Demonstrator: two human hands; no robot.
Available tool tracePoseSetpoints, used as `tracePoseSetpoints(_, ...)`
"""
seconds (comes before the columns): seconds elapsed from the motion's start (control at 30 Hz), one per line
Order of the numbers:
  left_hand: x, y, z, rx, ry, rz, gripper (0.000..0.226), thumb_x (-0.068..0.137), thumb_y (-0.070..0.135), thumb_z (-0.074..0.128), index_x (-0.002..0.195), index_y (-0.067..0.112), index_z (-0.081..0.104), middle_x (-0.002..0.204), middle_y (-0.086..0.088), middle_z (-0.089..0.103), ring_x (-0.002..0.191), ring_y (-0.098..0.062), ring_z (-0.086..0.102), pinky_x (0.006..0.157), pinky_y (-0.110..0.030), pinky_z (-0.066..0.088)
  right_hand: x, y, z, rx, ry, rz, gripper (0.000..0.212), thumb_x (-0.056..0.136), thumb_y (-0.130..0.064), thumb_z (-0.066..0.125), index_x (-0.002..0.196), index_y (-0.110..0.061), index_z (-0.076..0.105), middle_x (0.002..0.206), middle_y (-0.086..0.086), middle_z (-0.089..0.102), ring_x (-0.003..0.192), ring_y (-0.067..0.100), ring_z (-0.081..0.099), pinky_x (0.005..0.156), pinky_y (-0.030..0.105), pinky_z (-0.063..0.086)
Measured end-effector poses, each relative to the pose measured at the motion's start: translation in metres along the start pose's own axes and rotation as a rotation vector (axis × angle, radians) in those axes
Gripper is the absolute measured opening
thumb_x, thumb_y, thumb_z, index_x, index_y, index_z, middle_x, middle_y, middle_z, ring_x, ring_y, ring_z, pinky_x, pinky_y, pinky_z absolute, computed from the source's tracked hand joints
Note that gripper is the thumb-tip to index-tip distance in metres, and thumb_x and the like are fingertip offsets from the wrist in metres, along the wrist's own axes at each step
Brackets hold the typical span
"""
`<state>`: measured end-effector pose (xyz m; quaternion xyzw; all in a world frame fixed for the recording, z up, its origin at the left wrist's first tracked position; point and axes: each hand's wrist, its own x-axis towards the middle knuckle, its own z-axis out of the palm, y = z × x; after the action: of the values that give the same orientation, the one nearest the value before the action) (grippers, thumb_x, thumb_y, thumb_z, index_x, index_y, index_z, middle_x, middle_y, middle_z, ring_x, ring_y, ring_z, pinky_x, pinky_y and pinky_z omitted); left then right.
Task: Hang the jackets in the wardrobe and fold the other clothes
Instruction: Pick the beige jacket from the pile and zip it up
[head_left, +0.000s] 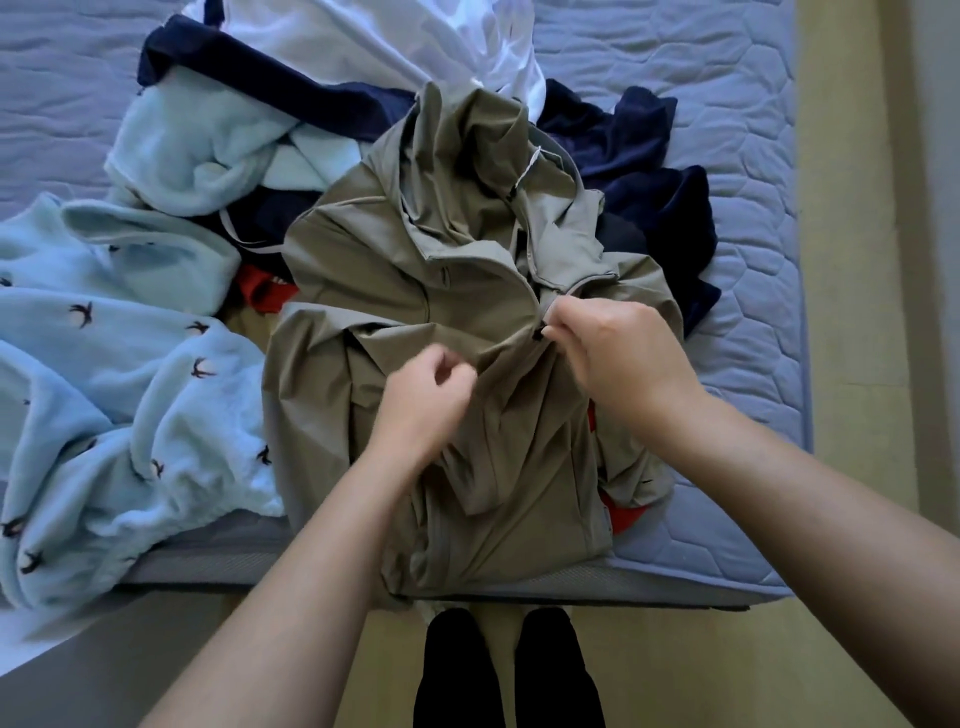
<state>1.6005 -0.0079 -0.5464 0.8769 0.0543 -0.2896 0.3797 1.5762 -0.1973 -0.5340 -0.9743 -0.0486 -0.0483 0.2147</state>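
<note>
Pinching the zip of the khaki jacket (467, 322), right hand (618, 358) closed; left hand (423, 400) closed on fabric just beside. Jacket under both hands, on bed (727, 130). Risk: fabric snagging in zip if pulled slack.

No legible text, label, brand, number or sign appears anywhere in the view. The light blue fleece (119, 374), at about 9 o'clock, carries only a repeated print of small dark bird shapes, not lettering. A small white tag (529, 169) near the collar of the khaki jacket (415, 291), toward 12 o'clock of centre, is too small to show whether anything is printed on it. A red garment (623, 519) showing at 4 o'clock from under the jacket shows no readable marking.
</note>
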Motion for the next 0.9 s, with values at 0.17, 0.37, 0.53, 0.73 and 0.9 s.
tracePoseSetpoints(0.17,0.043,0.066,-0.010,-0.297,0.028,-0.211,0.077,0.067,0.076,0.048,0.108,0.012,0.061,0.109,-0.006,0.065,0.101,-0.026,0.061,0.092,-0.040,0.048,-0.003,-0.011,-0.003,0.058,-0.018,0.050,0.021,0.087,-0.024,0.053,0.076,-0.007,0.059,0.062,0.006,0.060,0.055,0.029,0.057,0.048,0.038,0.047)
tracePoseSetpoints(0.37,0.069,0.074,-0.001,-1.008,0.014,-0.509,0.014,0.087,0.000,0.042,0.094,0.003,0.053,0.081,-0.012,0.056,0.069,-0.022,0.057,0.053,-0.032,0.051,-0.002,-0.024,-0.003,0.714,-0.090,0.744,0.014,0.085,-0.027,0.064,0.085,-0.013,0.065,0.075,-0.001,0.071,0.074,0.014,0.068,0.071,0.029,0.053)
tracePoseSetpoints(0.53,0.030,0.052,-0.015,-1.364,-0.044,-0.559,0.030,0.088,-0.007,0.026,0.073,0.000,0.051,0.067,-0.014,0.054,0.064,-0.024,0.053,0.042,-0.028,0.053,0.036,-0.014,0.004,1.504,-0.082,1.376,0.029,0.088,-0.044,0.060,0.107,-0.022,0.056,0.098,-0.004,0.063,0.088,0.011,0.059,0.085,0.035,0.044)
tracePoseSetpoints(0.73,-0.011,0.041,-0.049,-1.556,-0.100,-0.448,0.023,0.097,0.025,0.044,0.093,0.007,0.059,0.078,-0.011,0.060,0.072,-0.023,0.057,0.059,-0.038,0.059,0.060,-0.049,-0.006,1.788,0.292,1.397,0.017,0.094,-0.008,0.042,0.102,-0.007,0.058,0.090,0.009,0.064,0.079,0.021,0.060,0.074,0.034,0.051)
tracePoseSetpoints(0.9,-0.068,0.060,-0.091,-1.700,-0.047,-0.382,0.025,0.096,0.024,0.047,0.104,0.007,0.063,0.090,-0.009,0.066,0.079,-0.021,0.066,0.062,-0.034,0.059,0.033,-0.098,-0.091,2.100,0.363,1.350,0.026,0.092,-0.006,0.034,0.094,-0.004,0.060,0.070,0.013,0.071,0.069,0.024,0.067,0.059,0.032,0.054)
